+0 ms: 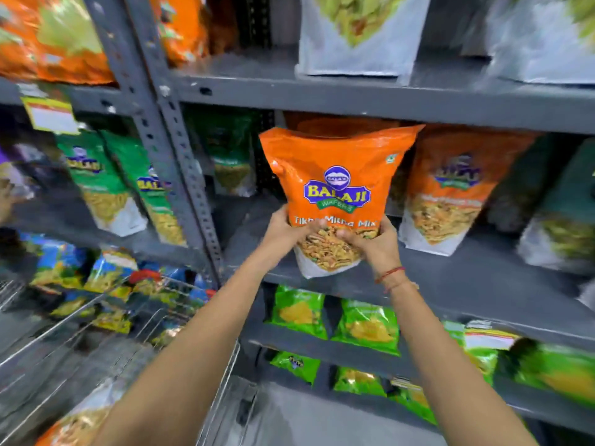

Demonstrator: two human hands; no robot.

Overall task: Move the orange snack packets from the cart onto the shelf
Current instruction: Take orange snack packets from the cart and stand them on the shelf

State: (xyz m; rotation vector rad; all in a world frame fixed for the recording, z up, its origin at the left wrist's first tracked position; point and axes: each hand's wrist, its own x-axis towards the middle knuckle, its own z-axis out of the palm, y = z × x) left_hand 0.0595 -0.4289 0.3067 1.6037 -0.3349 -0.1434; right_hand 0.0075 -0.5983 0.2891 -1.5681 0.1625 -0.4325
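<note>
An orange snack packet (338,175) with a blue and yellow logo stands upright in front of the middle grey shelf (467,278). My left hand (286,230) grips its lower left side and my right hand (376,243) grips its lower right side. Its bottom edge hangs just over the shelf's front lip. A second orange packet (450,188) stands on the same shelf to the right, and another orange one shows behind the held packet. The wire cart (96,342) is at lower left, with one more orange packet (74,426) lying in its near corner.
Green packets (106,181) stand on the left shelf bay, past a grey upright post (180,162). A dark green packet (225,156) sits at the back left of the middle shelf. White pouches (354,33) fill the shelf above. Bright green packets (367,326) line the lower shelves.
</note>
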